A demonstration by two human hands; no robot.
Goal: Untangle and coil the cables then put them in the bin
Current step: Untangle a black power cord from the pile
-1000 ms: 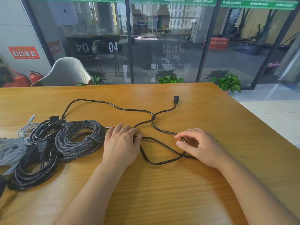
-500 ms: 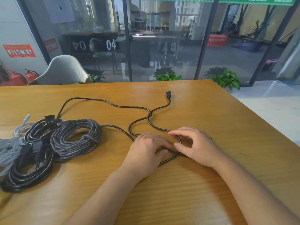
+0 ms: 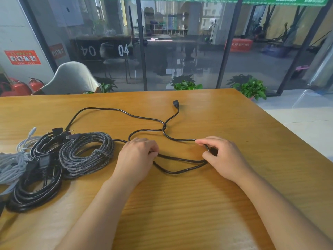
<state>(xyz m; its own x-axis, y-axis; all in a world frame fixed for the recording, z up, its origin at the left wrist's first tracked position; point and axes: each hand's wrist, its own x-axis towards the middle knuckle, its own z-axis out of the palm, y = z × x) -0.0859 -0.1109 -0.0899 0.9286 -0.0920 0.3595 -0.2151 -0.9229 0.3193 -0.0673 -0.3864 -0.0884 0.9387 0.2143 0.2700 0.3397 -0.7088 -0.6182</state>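
On the near half of the wooden table (image 3: 180, 204) I see both forearms reaching in from the bottom edge. The left hand (image 3: 137, 156) lies knuckles up with its fingers curled down over the loose black cable (image 3: 147, 118); I cannot tell whether they actually grip it. The right hand (image 3: 222, 156) holds the same cable, forefinger and thumb curved around a bend of it, the forefinger stretched toward the left. Between the two hands the cable forms a flat loop lying on the table. Beyond the hands it crosses over itself once, and its plug (image 3: 176, 103) rests further out, near the far edge. To the left of the left hand lies a coiled braided cable (image 3: 86, 154), touching a black cable coil (image 3: 34, 192) and a grey cable bundle (image 3: 10, 166) at the left border. Past the table stand a grey chair (image 3: 70, 78), green plants (image 3: 252, 87) and a glass wall (image 3: 180, 51).
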